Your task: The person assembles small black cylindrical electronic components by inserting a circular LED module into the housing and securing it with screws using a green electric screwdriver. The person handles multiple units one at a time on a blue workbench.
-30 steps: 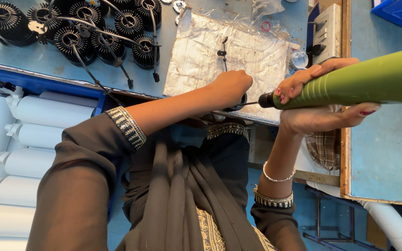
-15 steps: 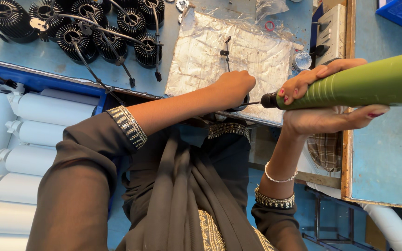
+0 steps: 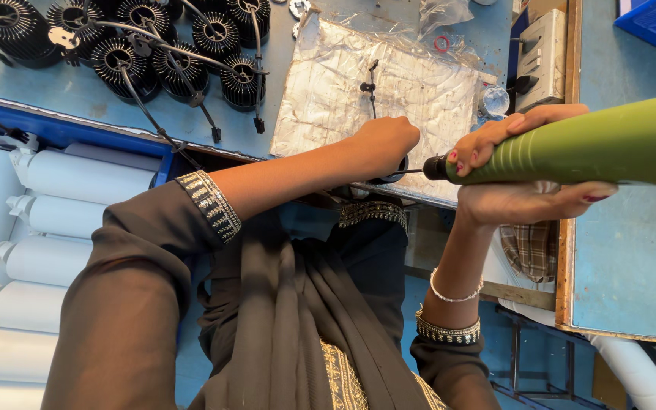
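My right hand (image 3: pixel 521 171) grips a green electric screwdriver (image 3: pixel 594 148) held level, its dark tip and thin bit pointing left. My left hand (image 3: pixel 385 144) is closed around a small black round part (image 3: pixel 398 173) at the table's near edge, and the bit reaches into it. Most of that part is hidden under my fingers. Both hands hover over a crinkled clear plastic sheet (image 3: pixel 343 91) lying on the blue table (image 3: pixel 77 95).
Several black finned round heat sinks (image 3: pixel 176 64) with black wires sit at the table's far left. White cylinders (image 3: pixel 77 220) fill a blue bin on the left. A grey box (image 3: pixel 540 57) and a small clear lens (image 3: pixel 495 100) lie right of the sheet. A wood-edged blue surface (image 3: pixel 624 258) is at right.
Both hands and the screwdriver keep the same grip and stay nearly still; only a slight shift of the view.
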